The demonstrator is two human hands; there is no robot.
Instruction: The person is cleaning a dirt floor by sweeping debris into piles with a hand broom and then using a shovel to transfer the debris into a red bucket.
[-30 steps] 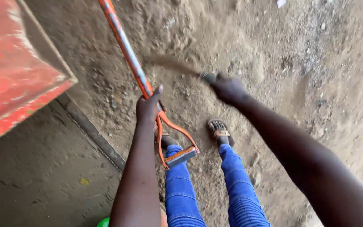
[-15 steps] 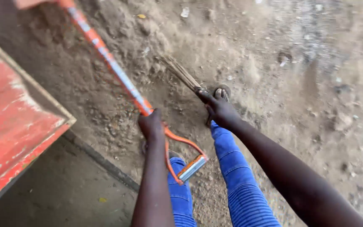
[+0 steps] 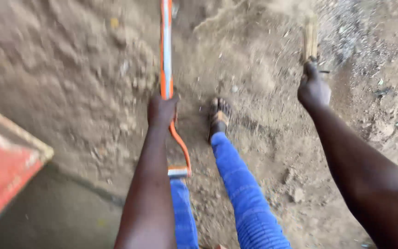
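Since a second ago the shovel (image 3: pixel 166 60) has swung from a slant to nearly straight up the view, long axis pointing away from the person, D-grip (image 3: pixel 180 159) nearest the body. The left hand (image 3: pixel 162 110) is clenched round its orange shaft. The right hand (image 3: pixel 313 90) grasps a small broom (image 3: pixel 310 39), now carried right, sweeping the dirt ground (image 3: pixel 70 92) beside the sandalled foot (image 3: pixel 218 115).

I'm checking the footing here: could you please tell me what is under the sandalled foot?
Loose, sandy dirt lies around and beneath the sandalled foot, beside the orange tool handle gripped by the left hand. The patch directly under the sole is covered.
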